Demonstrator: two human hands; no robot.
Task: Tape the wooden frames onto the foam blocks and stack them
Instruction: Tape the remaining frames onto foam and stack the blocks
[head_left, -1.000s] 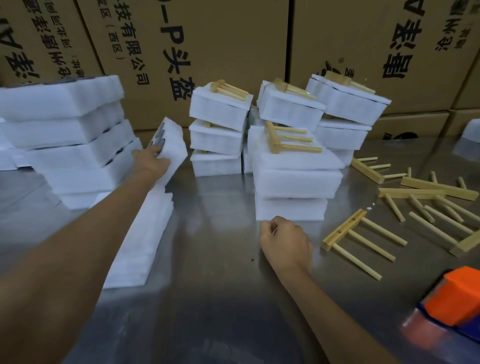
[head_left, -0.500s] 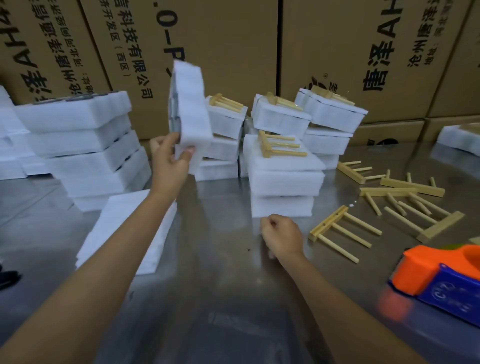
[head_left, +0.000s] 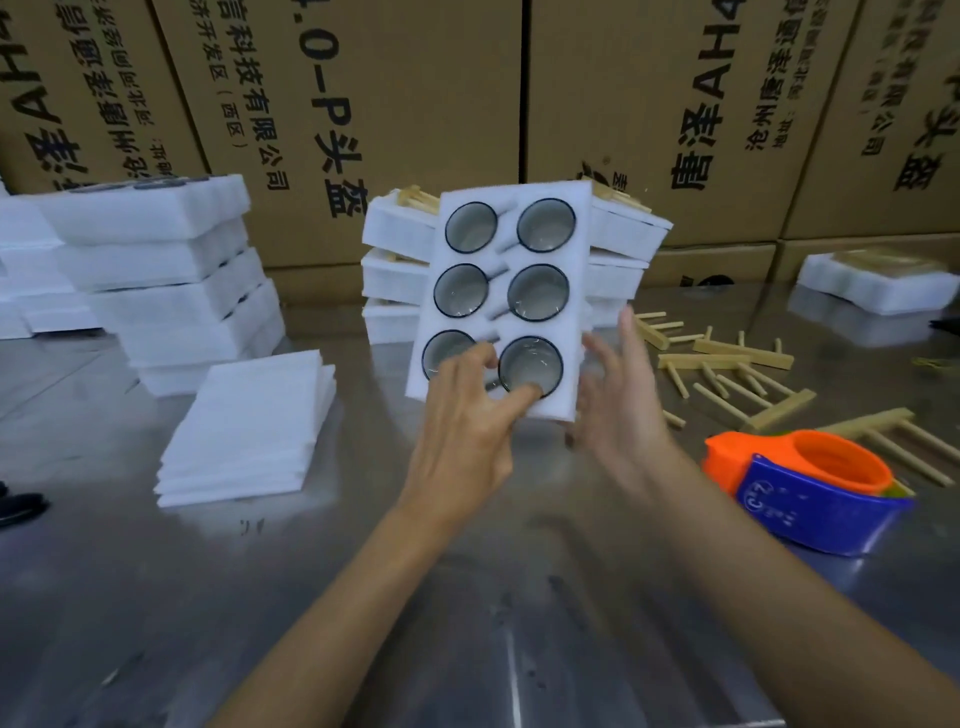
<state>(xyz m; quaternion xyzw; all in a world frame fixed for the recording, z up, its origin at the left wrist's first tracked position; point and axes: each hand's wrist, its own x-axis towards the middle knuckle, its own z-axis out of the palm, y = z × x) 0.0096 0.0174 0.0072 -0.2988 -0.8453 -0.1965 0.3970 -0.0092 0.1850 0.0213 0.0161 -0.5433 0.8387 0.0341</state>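
So a second ago my left hand (head_left: 467, 415) was still hauling this foam block (head_left: 506, 296) off the pile on the left; now it's up in front of me, cup side facing me, clear of the worktop (head_left: 363, 597). Means it's ready for a wooden frame (head_left: 727, 358). Left fingers are clamped on its bottom edge. Right hand (head_left: 618, 395) has come off the worktop, fingers spread beside the block, not gripping.
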